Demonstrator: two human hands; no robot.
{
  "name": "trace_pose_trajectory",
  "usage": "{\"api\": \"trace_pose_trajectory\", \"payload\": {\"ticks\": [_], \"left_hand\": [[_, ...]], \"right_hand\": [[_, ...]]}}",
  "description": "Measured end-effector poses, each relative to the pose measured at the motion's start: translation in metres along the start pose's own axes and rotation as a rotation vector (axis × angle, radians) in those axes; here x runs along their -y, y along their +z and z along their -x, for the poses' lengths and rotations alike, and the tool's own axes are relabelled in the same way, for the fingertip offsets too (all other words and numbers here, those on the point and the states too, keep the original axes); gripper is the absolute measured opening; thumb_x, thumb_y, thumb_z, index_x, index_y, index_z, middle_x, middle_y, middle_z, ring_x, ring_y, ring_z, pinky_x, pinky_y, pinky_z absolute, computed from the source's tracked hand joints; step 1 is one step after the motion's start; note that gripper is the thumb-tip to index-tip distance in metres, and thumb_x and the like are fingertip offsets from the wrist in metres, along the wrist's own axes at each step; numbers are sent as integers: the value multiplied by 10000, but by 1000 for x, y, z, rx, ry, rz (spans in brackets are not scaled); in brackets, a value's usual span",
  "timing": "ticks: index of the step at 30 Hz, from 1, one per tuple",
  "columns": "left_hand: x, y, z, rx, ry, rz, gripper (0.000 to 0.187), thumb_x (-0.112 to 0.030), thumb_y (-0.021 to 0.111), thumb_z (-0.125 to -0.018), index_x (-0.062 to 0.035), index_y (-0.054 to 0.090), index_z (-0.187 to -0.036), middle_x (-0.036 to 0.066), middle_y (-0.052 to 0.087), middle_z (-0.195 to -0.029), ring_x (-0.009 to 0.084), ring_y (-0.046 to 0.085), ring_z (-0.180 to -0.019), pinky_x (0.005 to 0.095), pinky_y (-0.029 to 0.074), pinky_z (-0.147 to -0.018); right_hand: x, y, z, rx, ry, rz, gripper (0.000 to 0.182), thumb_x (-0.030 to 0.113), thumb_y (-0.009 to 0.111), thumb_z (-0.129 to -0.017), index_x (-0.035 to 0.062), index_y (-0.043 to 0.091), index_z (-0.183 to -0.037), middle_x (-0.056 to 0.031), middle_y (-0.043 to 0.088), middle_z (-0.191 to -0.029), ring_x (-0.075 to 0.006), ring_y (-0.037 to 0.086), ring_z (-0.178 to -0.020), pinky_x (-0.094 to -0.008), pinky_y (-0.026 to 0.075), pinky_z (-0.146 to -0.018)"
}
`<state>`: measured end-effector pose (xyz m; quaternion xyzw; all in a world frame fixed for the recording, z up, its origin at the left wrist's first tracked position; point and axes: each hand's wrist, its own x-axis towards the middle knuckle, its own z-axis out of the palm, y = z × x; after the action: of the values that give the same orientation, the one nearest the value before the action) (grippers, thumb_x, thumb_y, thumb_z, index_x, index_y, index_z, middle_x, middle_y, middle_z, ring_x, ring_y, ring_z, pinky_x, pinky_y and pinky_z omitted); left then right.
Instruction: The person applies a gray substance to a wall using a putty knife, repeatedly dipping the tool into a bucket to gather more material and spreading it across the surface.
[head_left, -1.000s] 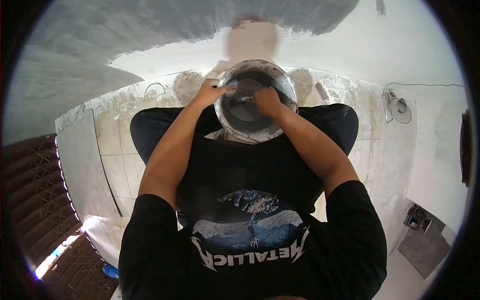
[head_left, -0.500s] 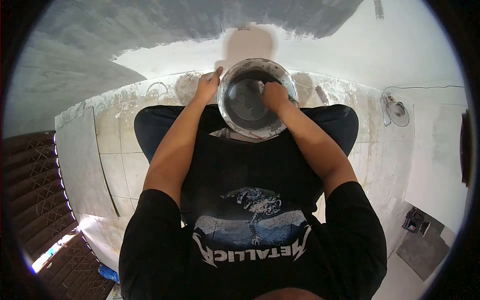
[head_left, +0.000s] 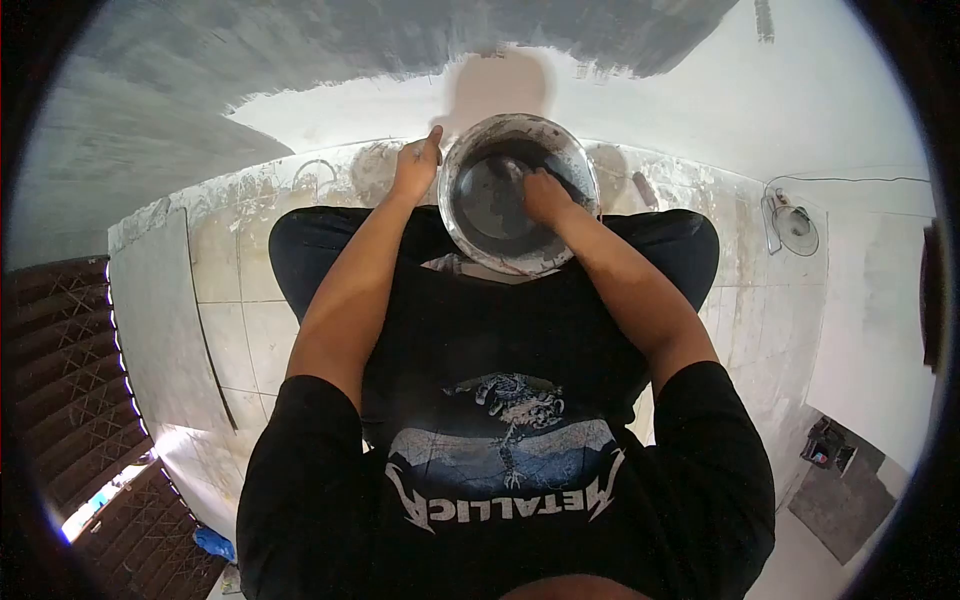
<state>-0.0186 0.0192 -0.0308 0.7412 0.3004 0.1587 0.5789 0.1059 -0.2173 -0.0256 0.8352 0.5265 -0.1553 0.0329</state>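
Observation:
Between my bent knees stands a round bucket (head_left: 455, 235) with a splattered rim, tilted so its inside faces me. Wet grey paint or slurry (head_left: 485, 205) covers its bottom. My left hand (head_left: 415, 168) is held against the bucket's left outer side, one digit pointing up along the rim; some of its fingers are hidden. Inside the bucket, on the right, is my right hand (head_left: 547, 196), its fingers closed. A pale, smeared tip shows just left of those fingers, but I cannot make out what tool it belongs to.
Ahead rises a wall (head_left: 330, 60), grey above with a white band below. A small fan (head_left: 795, 228) with a cord stands at the right. A grey board (head_left: 165, 320) lies on the left, beside brown slatted shutters (head_left: 70, 370). Dark items (head_left: 828, 445) lie at lower right.
My right hand has shifted slightly lower in the bucket, and the pale tip beside it has moved left. My left hand stays by the rim.

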Motion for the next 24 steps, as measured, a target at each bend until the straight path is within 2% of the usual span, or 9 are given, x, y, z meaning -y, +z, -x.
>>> {"api": "trace_pose_trajectory", "payload": {"ticks": [2,5,8,11,14,20,24], "left_hand": [[-11,0,4,-7,-53,-23,664,-548,512,-956,1,571,-587,67,537,-548,174,508,-571,335,435,-639],[-10,1,4,-12,-70,-13,674,-549,503,-960,1,565,-578,69,525,-532,176,506,-565,336,434,-638],[-7,1,0,-14,-92,-2,675,-546,498,-964,5,567,-580,72,528,-535,179,510,-567,336,435,-641],[-10,-2,0,-2,-92,-48,676,-548,494,-966,9,573,-592,76,544,-554,184,517,-576,337,438,-646],[-6,-1,-1,-18,-51,-32,675,-543,489,-969,15,576,-599,80,552,-566,187,524,-584,340,439,-645],[-9,4,7,-36,-78,-25,661,-529,493,-975,6,567,-595,66,526,-557,170,496,-582,339,426,-633],[-10,3,5,-38,-72,-26,659,-531,491,-975,-1,555,-589,53,514,-557,165,479,-579,340,423,-631]], "right_hand": [[0,6,0,101,-18,-41,275,108,579,-837,-15,631,-1077,-222,663,-1057,-352,633,-1045,-412,525,-899],[0,12,5,-68,-61,-98,204,70,599,-765,-13,600,-951,-241,622,-1010,-385,611,-1003,-440,508,-878],[3,5,2,-79,113,-123,201,73,601,-770,-11,597,-952,-243,613,-1016,-376,628,-977,-431,521,-853],[2,-7,0,-17,217,-107,268,149,584,-843,-3,637,-1058,-240,613,-1145,-358,631,-1038,-416,526,-891],[2,-4,1,-91,229,-113,257,88,588,-782,-30,611,-1009,-263,611,-1038,-386,642,-967,-424,539,-838],[13,-5,12,5,84,-219,328,135,607,-743,-63,630,-1004,-289,629,-1034,-412,625,-1002,-450,509,-906],[10,10,5,23,66,-297,361,181,633,-714,-66,645,-977,-299,645,-1017,-415,616,-1025,-459,485,-940]]}}
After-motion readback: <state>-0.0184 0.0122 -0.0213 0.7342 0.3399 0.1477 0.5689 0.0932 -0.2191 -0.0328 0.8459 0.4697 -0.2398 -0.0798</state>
